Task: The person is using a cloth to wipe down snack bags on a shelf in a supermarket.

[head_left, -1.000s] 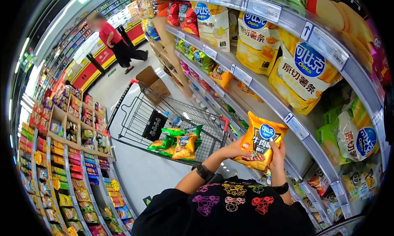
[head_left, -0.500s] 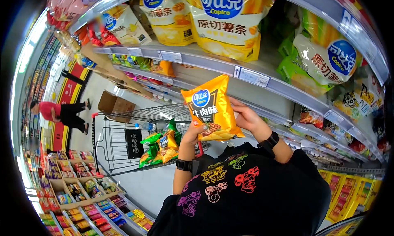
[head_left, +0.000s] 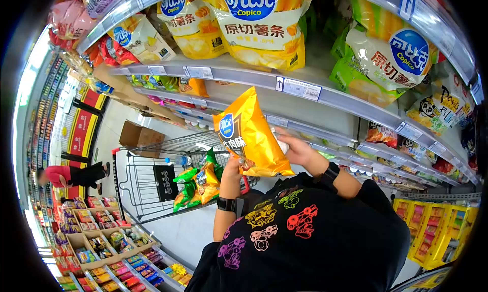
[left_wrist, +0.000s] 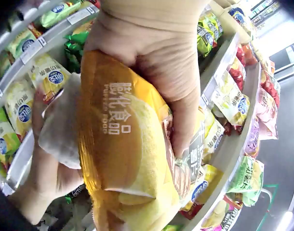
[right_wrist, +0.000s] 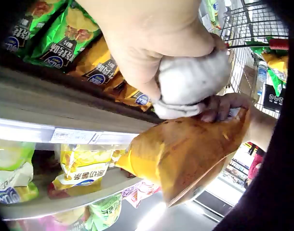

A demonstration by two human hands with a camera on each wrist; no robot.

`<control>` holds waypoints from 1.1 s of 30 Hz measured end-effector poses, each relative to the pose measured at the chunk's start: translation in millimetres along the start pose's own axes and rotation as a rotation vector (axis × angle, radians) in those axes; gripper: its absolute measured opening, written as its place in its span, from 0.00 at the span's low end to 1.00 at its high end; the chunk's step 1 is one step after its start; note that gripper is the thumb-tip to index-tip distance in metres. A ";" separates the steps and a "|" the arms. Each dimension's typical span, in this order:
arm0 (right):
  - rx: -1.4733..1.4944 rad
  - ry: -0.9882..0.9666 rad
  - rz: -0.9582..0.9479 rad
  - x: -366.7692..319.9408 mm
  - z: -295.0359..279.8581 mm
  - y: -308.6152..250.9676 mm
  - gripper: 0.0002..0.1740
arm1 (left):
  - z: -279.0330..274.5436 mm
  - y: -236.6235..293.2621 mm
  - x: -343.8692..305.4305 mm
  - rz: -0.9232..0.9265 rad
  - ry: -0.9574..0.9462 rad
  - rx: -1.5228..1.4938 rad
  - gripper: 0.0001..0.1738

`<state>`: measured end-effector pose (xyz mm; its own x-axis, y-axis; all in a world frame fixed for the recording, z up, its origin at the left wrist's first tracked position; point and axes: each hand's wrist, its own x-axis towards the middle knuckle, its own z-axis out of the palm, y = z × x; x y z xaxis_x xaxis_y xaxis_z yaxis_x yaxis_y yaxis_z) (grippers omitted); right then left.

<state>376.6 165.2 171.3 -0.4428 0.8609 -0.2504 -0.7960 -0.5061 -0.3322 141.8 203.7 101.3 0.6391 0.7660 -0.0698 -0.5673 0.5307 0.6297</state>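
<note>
A yellow bag of potato chips point(head_left: 251, 134) is tilted upright in front of my chest. My left hand point(head_left: 233, 169) grips its lower left side, thumb over the printed front in the left wrist view. Behind the bag's right side, my right hand point(head_left: 304, 151) holds a crumpled white cloth point(right_wrist: 193, 82), its fingers curled round it. In the right wrist view the cloth is right at the bag's back, beside the left hand's fingertips point(right_wrist: 217, 107). The bag hides part of the right hand's fingers in the head view.
A shopping cart point(head_left: 147, 190) on the left carries green and yellow chip bags point(head_left: 206, 183) and a water bottle point(head_left: 182, 161). Snack shelves point(head_left: 325, 91) curve closely ahead. Beyond the cart are a cardboard box point(head_left: 140, 138) and a person in a red top point(head_left: 56, 176).
My view has swung right and down. The chip bag has turned, its printed front now facing further left. White cloth now shows at my right hand behind the bag.
</note>
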 end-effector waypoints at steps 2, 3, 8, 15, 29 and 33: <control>0.117 0.037 0.160 2.3 -12.1 11.5 0.22 | -3.1 -1.5 -2.1 0.014 -0.056 -0.011 0.35; 0.071 0.018 0.156 5.4 -17.9 16.3 0.23 | 3.9 2.3 -0.3 0.026 -0.052 0.000 0.35; -0.170 0.031 0.014 10.3 -16.0 1.4 0.20 | 36.7 28.0 -6.0 0.032 0.054 0.159 0.38; -0.449 0.074 -0.728 -18.9 21.3 -36.6 0.16 | 37.8 47.4 -12.7 0.060 0.011 0.367 0.38; -1.328 -0.132 -0.717 -34.6 17.3 -46.3 0.12 | 47.3 51.5 1.9 0.111 0.009 0.427 0.37; -1.414 -0.133 -0.708 -45.4 13.6 -61.4 0.12 | 57.7 57.1 2.3 0.160 0.059 0.448 0.35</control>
<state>440.0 157.8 215.5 -0.2571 0.8934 0.3684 0.1281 0.4093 -0.9033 140.9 214.8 181.7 0.5243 0.8513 0.0199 -0.3685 0.2058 0.9066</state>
